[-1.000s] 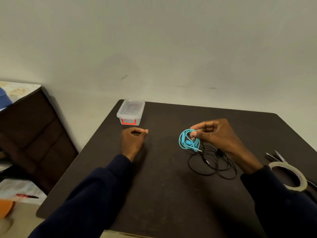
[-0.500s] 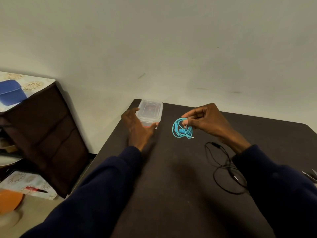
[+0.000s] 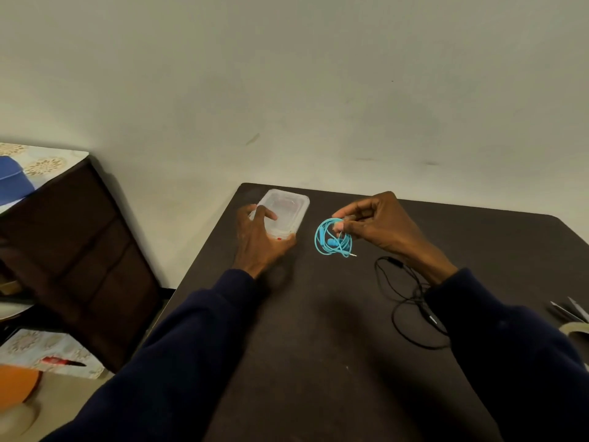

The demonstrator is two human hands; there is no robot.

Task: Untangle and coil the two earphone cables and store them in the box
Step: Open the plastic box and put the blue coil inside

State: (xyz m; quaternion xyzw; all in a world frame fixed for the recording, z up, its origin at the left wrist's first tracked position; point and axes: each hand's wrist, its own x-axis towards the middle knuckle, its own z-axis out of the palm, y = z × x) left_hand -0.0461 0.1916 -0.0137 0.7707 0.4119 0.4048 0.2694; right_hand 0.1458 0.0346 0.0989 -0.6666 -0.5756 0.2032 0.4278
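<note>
A small clear plastic box with a lid and red clasps sits at the far left corner of the dark table. My left hand grips its near end, fingers curled over the lid and thumb at the front edge. Just right of the box, my right hand pinches the coiled blue earphones, which hang above the table. The black earphone cable lies in loose loops on the table, partly hidden under my right forearm.
A roll of tape and metal scissors or tweezers lie at the table's right edge. A dark brown cabinet stands to the left, with a blue thing on top. The wall runs close behind the table.
My left hand reached forward to the box and took hold of it. My right hand lifted the blue coil off the black cable and carried it toward the box.
</note>
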